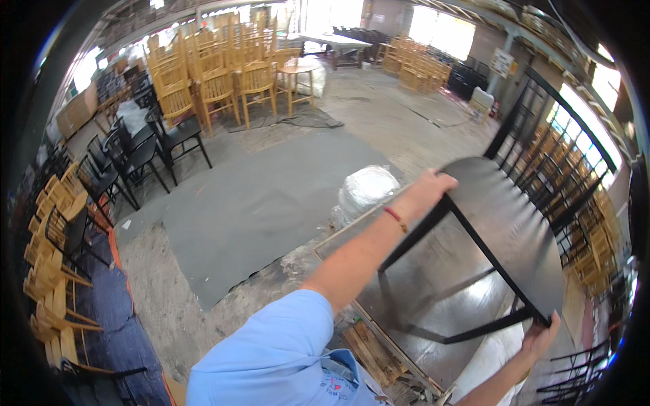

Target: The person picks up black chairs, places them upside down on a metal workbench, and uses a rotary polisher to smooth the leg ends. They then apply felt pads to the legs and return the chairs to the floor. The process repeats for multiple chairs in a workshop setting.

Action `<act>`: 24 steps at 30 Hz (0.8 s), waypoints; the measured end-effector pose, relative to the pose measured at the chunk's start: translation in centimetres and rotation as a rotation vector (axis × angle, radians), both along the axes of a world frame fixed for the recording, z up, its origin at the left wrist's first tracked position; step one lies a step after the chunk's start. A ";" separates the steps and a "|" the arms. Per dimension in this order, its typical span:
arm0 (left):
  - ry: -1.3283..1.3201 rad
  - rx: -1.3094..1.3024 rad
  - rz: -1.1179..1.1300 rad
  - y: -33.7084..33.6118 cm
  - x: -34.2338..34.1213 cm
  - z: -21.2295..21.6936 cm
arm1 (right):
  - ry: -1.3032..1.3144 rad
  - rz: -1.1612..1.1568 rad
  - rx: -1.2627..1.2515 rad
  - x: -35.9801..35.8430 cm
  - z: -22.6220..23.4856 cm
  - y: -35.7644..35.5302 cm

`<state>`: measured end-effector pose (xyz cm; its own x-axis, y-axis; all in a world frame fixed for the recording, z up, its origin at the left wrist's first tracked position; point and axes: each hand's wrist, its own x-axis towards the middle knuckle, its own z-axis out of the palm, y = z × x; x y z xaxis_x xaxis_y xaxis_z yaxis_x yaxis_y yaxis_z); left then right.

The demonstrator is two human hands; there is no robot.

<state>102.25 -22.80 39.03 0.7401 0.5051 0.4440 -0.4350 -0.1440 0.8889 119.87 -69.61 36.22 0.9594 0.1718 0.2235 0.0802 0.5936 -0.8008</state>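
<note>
A black wooden chair [504,196] with a spindle back is in both my hands, tilted over a dark-topped table [399,318]. My left hand [433,188] grips the seat edge at a corner above a front leg, its arm stretched out. My right hand [539,342] holds the near corner of the seat, fingers wrapped round the edge. The chair's back points away to the upper right. Its legs reach down toward the tabletop; whether they all touch it I cannot tell.
Beyond the table sits a plastic-wrapped bundle [369,189] beside a grey floor mat [264,203]. Black chairs [139,152] and unpainted wooden chairs [61,304] line the left. Stacked wooden chairs [217,74] stand at the back. Wood pieces [372,355] lie beneath the table's near edge.
</note>
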 end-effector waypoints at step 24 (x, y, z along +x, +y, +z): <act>0.076 -0.304 -0.050 -15.4 -26.3 -8.4 | -0.680 -0.285 -0.342 -26.9 29.4 10.3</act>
<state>75.93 -38.19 30.63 0.7925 0.5687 0.2203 -0.3652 0.1531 0.9183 92.96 -59.27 65.59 0.6496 0.1058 0.7529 0.7259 0.2081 -0.6555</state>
